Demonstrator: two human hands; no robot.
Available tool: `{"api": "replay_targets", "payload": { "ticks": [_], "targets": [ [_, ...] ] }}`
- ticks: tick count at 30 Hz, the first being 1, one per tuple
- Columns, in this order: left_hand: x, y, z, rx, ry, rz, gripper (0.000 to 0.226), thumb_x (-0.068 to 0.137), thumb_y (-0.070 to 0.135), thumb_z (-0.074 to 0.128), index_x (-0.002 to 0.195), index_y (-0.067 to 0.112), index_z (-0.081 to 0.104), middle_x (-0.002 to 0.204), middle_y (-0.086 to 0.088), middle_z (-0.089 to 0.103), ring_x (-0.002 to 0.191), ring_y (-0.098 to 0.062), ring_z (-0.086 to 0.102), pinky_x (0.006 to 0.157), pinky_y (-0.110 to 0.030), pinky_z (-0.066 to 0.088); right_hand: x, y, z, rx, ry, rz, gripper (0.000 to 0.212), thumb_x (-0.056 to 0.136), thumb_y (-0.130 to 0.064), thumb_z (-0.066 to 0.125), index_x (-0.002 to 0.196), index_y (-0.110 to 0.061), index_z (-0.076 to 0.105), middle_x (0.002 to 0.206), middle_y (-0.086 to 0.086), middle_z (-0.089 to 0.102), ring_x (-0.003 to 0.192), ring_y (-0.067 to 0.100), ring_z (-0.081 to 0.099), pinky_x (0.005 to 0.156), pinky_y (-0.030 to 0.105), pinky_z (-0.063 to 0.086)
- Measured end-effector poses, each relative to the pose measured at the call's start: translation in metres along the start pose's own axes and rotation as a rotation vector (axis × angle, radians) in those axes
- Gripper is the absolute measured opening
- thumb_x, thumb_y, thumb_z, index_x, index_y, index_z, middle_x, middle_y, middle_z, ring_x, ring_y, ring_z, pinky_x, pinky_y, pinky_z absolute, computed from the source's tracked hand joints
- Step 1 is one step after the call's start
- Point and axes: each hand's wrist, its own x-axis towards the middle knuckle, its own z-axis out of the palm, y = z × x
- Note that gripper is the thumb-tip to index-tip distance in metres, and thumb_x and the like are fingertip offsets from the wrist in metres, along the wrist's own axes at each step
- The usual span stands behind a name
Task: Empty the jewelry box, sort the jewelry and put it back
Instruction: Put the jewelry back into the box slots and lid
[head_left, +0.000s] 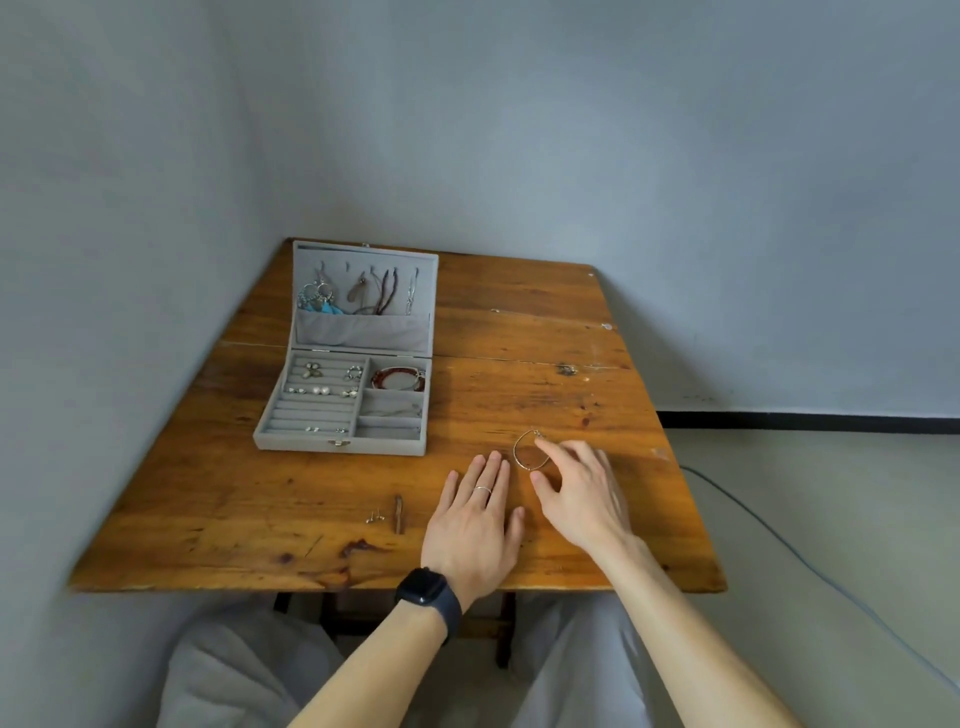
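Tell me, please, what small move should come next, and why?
Probably the right hand should reach to the box for the red bracelet: the thin bracelet already lies on the table, while the box still holds many pieces.

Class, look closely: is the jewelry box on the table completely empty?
No, a red bracelet lies in one compartment of the jewelry box and earrings sit in its ring rows.

Matt grey velvet jewelry box (340, 443), glossy wooden table (519, 332)
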Motion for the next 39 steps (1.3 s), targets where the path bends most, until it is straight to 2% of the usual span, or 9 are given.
{"api": "replay_targets", "payload": {
  "ticks": [11, 16, 20, 22, 24, 26, 28, 31, 39],
  "targets": [
    [0.001, -0.001, 0.001, -0.009, -0.006, 0.003, 0.065, 0.103, 0.053, 0.012, 0.159, 0.020, 0.012, 0.167, 0.004, 0.008, 0.154, -0.014, -0.001, 0.122, -0.037, -0.004, -0.014, -0.003, 0.012, 0.024, 0.171, -0.031, 0.011, 0.096, -0.033, 0.060, 0.098, -0.027, 0.069, 0.115, -0.006, 0.063, 0.099, 0.020, 0.054, 0.082, 0.034, 0.047],
    [0.002, -0.004, 0.003, -0.025, 0.006, 0.007, 0.065, 0.102, 0.054, 0.015, 0.159, 0.022, 0.012, 0.167, 0.005, 0.008, 0.153, -0.012, -0.001, 0.121, -0.035, -0.006, -0.016, -0.008, 0.011, -0.102, 0.073, -0.031, 0.022, 0.102, -0.032, 0.049, 0.108, -0.018, 0.066, 0.118, -0.004, 0.056, 0.107, 0.019, 0.050, 0.089, 0.034, 0.043],
    [0.004, -0.006, 0.001, -0.114, 0.017, 0.017, 0.062, 0.102, 0.056, 0.024, 0.158, 0.038, 0.005, 0.166, 0.007, 0.015, 0.153, -0.013, 0.005, 0.122, -0.036, -0.001, -0.023, -0.004, -0.002, 0.229, -0.086, -0.004, 0.024, 0.104, -0.033, 0.047, 0.111, -0.019, 0.063, 0.117, -0.009, 0.055, 0.106, 0.008, 0.052, 0.093, 0.024, 0.042],
    [0.008, -0.006, -0.004, -0.221, 0.015, 0.002, 0.057, 0.100, 0.060, 0.032, 0.154, 0.048, 0.020, 0.162, 0.010, 0.026, 0.152, -0.015, 0.014, 0.122, -0.039, 0.007, -0.026, -0.003, -0.016, 0.438, -0.205, 0.096, 0.021, 0.103, -0.040, 0.047, 0.106, -0.026, 0.063, 0.103, -0.017, 0.062, 0.094, -0.001, 0.058, 0.080, 0.016, 0.044],
    [0.014, -0.009, -0.012, -0.306, 0.018, -0.015, 0.040, 0.097, 0.063, 0.041, 0.134, 0.050, 0.053, 0.154, 0.011, 0.041, 0.147, -0.016, 0.026, 0.119, -0.041, 0.016, -0.028, -0.002, -0.027, 0.568, -0.265, 0.134, 0.020, 0.103, -0.041, 0.047, 0.099, -0.030, 0.062, 0.088, -0.018, 0.069, 0.082, -0.003, 0.063, 0.069, 0.014, 0.042],
    [0.020, -0.012, -0.019, -0.397, 0.011, -0.012, 0.030, 0.095, 0.061, 0.050, 0.112, 0.044, 0.069, 0.136, 0.014, 0.059, 0.135, -0.013, 0.043, 0.115, -0.042, 0.029, -0.031, 0.000, -0.036, 0.632, -0.271, 0.132, 0.017, 0.103, -0.039, 0.047, 0.098, -0.029, 0.061, 0.087, -0.019, 0.071, 0.078, -0.001, 0.065, 0.068, 0.017, 0.044],
    [0.025, -0.013, -0.031, -0.575, -0.019, -0.023, 0.025, 0.094, 0.056, 0.057, 0.102, 0.039, 0.072, 0.113, 0.021, 0.069, 0.113, -0.003, 0.058, 0.103, -0.038, 0.046, -0.033, 0.002, -0.042, 0.681, -0.254, 0.132, 0.013, 0.101, -0.037, 0.052, 0.098, -0.029, 0.062, 0.086, -0.015, 0.072, 0.076, 0.001, 0.064, 0.068, 0.019, 0.047],
    [0.041, -0.010, -0.050, -0.727, -0.071, -0.055, 0.020, 0.093, 0.051, 0.062, 0.094, 0.034, 0.073, 0.094, 0.021, 0.071, 0.094, 0.002, 0.063, 0.088, -0.025, 0.052, -0.031, 0.008, -0.051, 0.809, -0.219, 0.162, 0.008, 0.096, -0.036, 0.063, 0.101, -0.033, 0.069, 0.090, -0.014, 0.073, 0.080, 0.002, 0.067, 0.068, 0.019, 0.053],
    [0.108, 0.001, -0.073, -0.595, -0.085, 0.022, 0.020, 0.096, 0.046, 0.060, 0.097, 0.030, 0.072, 0.095, 0.013, 0.070, 0.089, -0.004, 0.063, 0.072, -0.013, 0.047, 0.009, 0.041, -0.068, 0.637, -0.089, 0.157, 0.010, 0.095, -0.035, 0.064, 0.096, -0.034, 0.074, 0.093, -0.021, 0.072, 0.091, 0.000, 0.065, 0.081, 0.023, 0.056]
  ]
}}
